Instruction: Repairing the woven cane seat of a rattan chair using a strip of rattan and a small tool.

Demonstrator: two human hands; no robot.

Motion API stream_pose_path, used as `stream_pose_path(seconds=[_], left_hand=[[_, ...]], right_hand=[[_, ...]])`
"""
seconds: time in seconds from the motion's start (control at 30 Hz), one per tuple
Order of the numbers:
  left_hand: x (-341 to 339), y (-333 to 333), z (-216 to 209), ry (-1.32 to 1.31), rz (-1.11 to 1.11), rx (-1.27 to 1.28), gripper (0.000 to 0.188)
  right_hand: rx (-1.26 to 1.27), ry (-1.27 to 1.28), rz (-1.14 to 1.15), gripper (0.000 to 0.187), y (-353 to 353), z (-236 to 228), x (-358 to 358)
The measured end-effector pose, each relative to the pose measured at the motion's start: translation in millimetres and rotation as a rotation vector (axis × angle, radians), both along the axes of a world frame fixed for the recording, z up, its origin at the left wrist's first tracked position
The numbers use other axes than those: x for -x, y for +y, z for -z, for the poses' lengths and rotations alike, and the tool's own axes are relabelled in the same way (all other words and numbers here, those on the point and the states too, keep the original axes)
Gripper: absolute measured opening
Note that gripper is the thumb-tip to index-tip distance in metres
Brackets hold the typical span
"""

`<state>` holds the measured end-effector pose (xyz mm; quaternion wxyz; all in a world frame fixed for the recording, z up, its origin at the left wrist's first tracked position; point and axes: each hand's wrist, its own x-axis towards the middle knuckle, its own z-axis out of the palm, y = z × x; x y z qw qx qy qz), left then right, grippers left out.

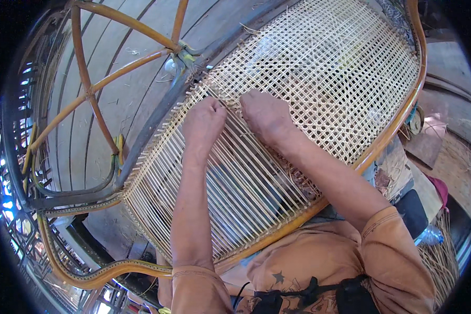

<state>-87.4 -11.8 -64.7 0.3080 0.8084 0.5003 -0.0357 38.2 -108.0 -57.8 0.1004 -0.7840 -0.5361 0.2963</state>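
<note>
A large seat panel of pale rattan cane lies across a curved wooden frame. Its far part is woven in an open lattice, while the near left part has only parallel strands. My left hand is closed, thumb against the curled fingers, at the border between the two parts. Just right of it, my right hand is closed over the edge of the lattice. A short stretch of cane strand shows between the two hands. The fingertips are mostly hidden.
At the left, crossing rattan poles and a dark bent rail rise beside the panel. Wooden planks lie behind with cane scraps. A bundle of thin canes and a clear plastic bottle are at the right.
</note>
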Motion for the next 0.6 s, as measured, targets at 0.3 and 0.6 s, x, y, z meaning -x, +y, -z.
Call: stream_pose_path(seconds=[0.3, 0.6], left_hand=[[10.2, 10.9, -1.9, 0.157, 0.002, -0.069, 0.024], [20.8, 17.1, -5.5, -0.019, 0.146, 0.133, 0.028]], right_hand=[[-0.287, 0.169, 0.204, 0.021, -44.8, -49.5, -70.5], [-0.404, -0.027, 0.44, 0.008, -152.2, -39.5, -103.8]])
